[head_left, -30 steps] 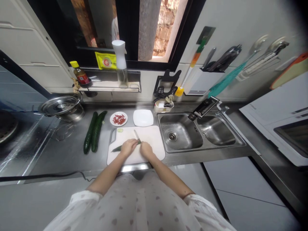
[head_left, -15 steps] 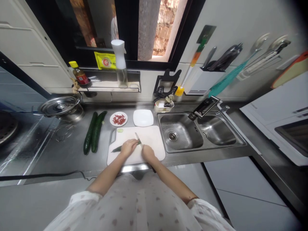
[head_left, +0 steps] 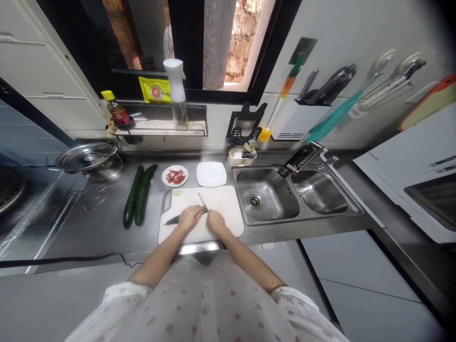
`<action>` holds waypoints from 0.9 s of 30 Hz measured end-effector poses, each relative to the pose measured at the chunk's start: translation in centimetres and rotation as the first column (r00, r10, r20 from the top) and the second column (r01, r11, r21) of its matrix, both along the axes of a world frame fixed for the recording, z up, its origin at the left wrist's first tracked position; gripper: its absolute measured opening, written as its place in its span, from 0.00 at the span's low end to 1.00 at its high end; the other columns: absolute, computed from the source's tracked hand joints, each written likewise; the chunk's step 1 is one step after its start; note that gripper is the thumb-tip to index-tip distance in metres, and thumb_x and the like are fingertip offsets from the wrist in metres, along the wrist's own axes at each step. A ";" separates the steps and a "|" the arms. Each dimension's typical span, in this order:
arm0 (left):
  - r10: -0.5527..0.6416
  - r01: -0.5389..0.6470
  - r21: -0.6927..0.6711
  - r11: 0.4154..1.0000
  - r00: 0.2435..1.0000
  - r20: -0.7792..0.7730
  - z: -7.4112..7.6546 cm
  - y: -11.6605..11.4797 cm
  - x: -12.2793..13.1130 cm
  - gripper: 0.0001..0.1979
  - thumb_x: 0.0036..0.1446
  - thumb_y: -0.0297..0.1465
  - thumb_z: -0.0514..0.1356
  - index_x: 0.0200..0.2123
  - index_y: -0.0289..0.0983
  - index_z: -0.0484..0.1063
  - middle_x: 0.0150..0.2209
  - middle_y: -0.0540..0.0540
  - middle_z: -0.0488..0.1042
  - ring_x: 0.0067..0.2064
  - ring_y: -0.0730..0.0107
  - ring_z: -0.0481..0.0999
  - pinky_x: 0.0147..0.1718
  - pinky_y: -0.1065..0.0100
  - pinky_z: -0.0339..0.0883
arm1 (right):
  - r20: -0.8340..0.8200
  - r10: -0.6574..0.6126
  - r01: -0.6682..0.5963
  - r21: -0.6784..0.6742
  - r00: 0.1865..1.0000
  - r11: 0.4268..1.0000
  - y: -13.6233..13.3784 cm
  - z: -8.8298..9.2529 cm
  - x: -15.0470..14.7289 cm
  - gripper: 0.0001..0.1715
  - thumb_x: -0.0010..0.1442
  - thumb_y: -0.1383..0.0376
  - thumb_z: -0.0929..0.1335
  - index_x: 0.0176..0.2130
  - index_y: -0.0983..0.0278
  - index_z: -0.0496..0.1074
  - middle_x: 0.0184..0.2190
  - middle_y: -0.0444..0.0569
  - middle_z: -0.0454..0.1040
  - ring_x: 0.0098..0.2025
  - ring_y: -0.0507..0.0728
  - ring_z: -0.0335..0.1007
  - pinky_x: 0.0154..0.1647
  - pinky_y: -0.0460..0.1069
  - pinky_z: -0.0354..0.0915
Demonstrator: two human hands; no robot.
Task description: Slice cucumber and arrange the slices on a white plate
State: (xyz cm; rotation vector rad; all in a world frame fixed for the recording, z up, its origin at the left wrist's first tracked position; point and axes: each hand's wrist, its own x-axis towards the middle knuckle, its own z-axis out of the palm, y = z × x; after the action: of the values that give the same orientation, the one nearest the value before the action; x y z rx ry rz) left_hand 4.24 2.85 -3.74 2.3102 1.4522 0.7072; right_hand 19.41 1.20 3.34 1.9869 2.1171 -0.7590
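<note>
On the white cutting board (head_left: 228,202) lies a piece of cucumber (head_left: 172,220), held down by my left hand (head_left: 189,218), whose fingers wrap over it. My right hand (head_left: 216,222) is closed round the handle of a knife (head_left: 201,199). Its blade points away from me and meets the cucumber's right end, just beside my left fingertips. Two pale green slices (head_left: 177,193) rest near the board's upper left corner. Left of the board, two whole cucumbers (head_left: 137,197) lie side by side on the steel counter. My palms hide part of the cucumber and the knife handle.
Behind the board stand a plate of chopped red bits (head_left: 175,176) and a square white plate (head_left: 211,174). A double sink (head_left: 265,216) borders the board on the right. A lidded steel pot (head_left: 90,159) sits at the far left, and a knife block (head_left: 299,121) hangs on the wall.
My right hand has shifted slightly left and up, bringing the knife blade a little to the left along the cucumber's end. My left hand stays almost in place on the cucumber.
</note>
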 end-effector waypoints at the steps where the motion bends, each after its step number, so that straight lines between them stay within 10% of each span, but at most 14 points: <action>1: -0.004 0.004 -0.002 1.000 1.000 -0.003 0.0 0.0 0.0 0.12 0.64 0.32 0.55 0.46 0.42 0.76 0.45 0.48 0.78 0.43 0.67 0.75 0.44 0.68 0.68 | -0.001 0.003 -0.003 0.005 1.000 1.000 0.0 -0.1 0.0 0.21 0.65 0.73 0.56 0.53 0.72 0.70 0.48 0.61 0.75 0.53 0.59 0.70 0.51 0.48 0.62; 27: 0.006 -0.006 -0.002 1.000 1.000 0.004 0.1 0.0 0.1 0.12 0.64 0.32 0.55 0.46 0.42 0.77 0.45 0.48 0.78 0.43 0.68 0.75 0.44 0.68 0.68 | 0.029 0.002 -0.001 -0.027 1.000 1.000 -2.7 0.1 1.5 0.20 0.64 0.74 0.57 0.50 0.70 0.70 0.45 0.60 0.75 0.50 0.58 0.71 0.47 0.48 0.62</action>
State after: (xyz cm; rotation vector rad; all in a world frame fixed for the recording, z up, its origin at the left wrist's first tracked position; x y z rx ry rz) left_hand 4.32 2.82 -3.63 2.3022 1.4582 0.7115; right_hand 20.90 -1.48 3.44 1.9709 2.0809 -0.7495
